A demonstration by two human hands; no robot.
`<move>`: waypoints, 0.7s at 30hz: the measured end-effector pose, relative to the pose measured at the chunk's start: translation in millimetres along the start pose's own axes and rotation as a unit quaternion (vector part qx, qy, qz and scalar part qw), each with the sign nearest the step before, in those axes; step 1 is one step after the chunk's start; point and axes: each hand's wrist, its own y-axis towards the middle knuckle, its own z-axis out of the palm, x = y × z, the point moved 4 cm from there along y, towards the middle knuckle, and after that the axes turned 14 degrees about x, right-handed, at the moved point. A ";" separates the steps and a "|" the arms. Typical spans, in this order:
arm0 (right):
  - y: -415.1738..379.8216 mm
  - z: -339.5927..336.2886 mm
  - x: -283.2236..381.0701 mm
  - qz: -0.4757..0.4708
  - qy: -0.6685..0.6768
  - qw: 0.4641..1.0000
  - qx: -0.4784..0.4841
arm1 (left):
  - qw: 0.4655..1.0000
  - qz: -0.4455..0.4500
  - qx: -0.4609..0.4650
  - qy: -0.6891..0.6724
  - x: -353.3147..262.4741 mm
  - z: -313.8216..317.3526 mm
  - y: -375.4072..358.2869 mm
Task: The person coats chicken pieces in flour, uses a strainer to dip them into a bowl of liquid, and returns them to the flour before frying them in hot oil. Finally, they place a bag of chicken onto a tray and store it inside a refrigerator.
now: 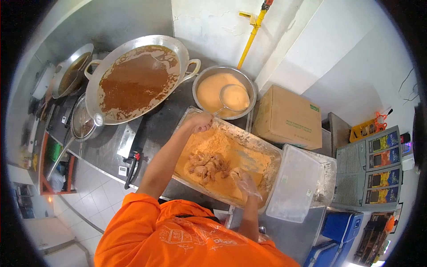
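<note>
My left hand [202, 122] is closed around the handle of a round wire strainer [234, 97]. The strainer's bowl rests in the pale orange liquid of a steel basin [252, 82]. In a large metal tray [276, 153] below lies orange breading flour [195, 144], with a heap of raw chicken pieces [208, 167] in the middle. Just right of the heap is my right hand [245, 184], in a clear plastic glove, low over the flour. Its fingers are curled and flour-coated; what they hold, if anything, cannot be made out.
A wide wok [92, 98] of brown oil stands at the back left, with a dial thermometer [98, 119] at its rim. A long-handled frying strainer [84, 129] sits beside it. Right of the tray are a cardboard box [289, 115] and a translucent plastic lid [296, 182].
</note>
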 end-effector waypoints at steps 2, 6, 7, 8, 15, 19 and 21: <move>-1.8 -3.3 4.8 0.005 -0.003 1.000 -0.005 | 0.999 -0.035 -0.015 0.025 -0.8 6.7 -6.4; 12.2 8.4 -21.4 0.021 0.023 0.999 0.038 | 0.999 0.018 -0.005 -0.036 2.8 16.0 -6.9; 14.6 10.2 -24.8 -0.008 0.023 0.999 0.028 | 0.998 0.048 -0.001 -0.046 -0.7 18.9 -9.0; 15.0 11.2 -25.4 -0.038 0.024 0.999 0.018 | 0.998 0.047 -0.001 -0.047 -7.7 26.4 -14.9; 19.2 16.8 -31.3 0.041 0.026 0.997 0.061 | 0.986 0.140 -0.087 0.010 -22.2 18.5 -0.8; 16.6 8.6 -17.7 0.069 -0.011 0.996 0.059 | 0.938 0.152 -0.202 0.237 -27.7 29.6 10.8; 20.4 23.4 -46.5 0.082 -0.017 0.992 0.089 | 0.947 0.150 -0.192 0.208 -23.5 41.0 31.0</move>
